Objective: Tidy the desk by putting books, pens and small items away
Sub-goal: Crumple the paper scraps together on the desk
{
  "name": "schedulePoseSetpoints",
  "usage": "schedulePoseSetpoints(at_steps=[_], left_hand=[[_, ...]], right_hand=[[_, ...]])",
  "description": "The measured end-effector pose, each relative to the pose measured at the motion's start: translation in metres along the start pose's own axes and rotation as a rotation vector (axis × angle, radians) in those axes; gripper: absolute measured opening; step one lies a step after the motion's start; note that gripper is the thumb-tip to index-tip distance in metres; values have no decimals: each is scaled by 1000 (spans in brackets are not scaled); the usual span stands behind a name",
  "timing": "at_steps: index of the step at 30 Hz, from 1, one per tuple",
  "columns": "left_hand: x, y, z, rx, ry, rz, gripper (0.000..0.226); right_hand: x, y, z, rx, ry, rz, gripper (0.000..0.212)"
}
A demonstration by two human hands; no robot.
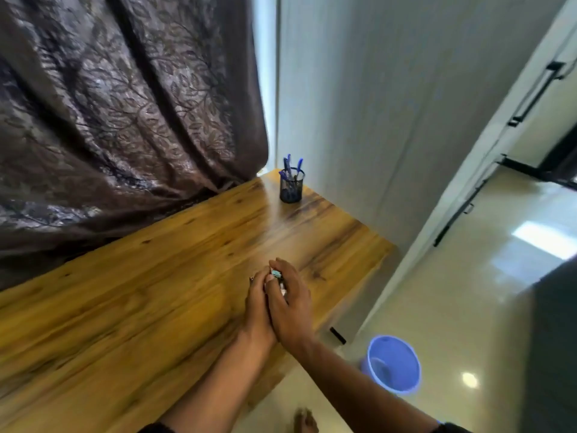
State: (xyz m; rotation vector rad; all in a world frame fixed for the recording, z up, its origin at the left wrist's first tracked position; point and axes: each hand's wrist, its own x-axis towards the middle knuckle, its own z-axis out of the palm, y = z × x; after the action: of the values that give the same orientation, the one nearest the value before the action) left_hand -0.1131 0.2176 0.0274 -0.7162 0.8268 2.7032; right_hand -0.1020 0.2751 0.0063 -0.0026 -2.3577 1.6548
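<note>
My two hands are pressed together over the wooden desk (156, 292) near its right end. Between them they cup several small items (278, 278), partly hidden; a light blue piece and a white piece show between the fingers. My left hand (257, 304) curls round them from the left, and my right hand (292, 304) covers them from the right. At the far right corner of the desk stands a black mesh pen holder (292, 190) with several blue pens (290, 168) upright in it.
A dark patterned curtain (125, 120) hangs along the desk's back edge. A white wall panel (374, 120) stands beyond the desk's right end. On the glossy floor to the right sits a blue bin (394, 365). A foot (304, 421) shows below the desk edge.
</note>
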Motion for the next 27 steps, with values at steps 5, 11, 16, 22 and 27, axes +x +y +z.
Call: schedulePoseSetpoints(at_steps=[5,11,16,22,27], left_hand=[[-12,-58,26,125,-73,-119,33],[8,-130,52,172,-81,-256,34],[38,-198,75,216,-116,-278,33],[80,-284,86,295,-29,-330,57],[106,-353,89,264,79,-347,49]], right_hand=[[-17,21,-58,39,124,153,44],[-18,42,-132,98,166,318,42],[-7,75,-189,124,229,372,38],[6,131,-255,211,263,515,32],[15,209,-289,238,276,644,28]])
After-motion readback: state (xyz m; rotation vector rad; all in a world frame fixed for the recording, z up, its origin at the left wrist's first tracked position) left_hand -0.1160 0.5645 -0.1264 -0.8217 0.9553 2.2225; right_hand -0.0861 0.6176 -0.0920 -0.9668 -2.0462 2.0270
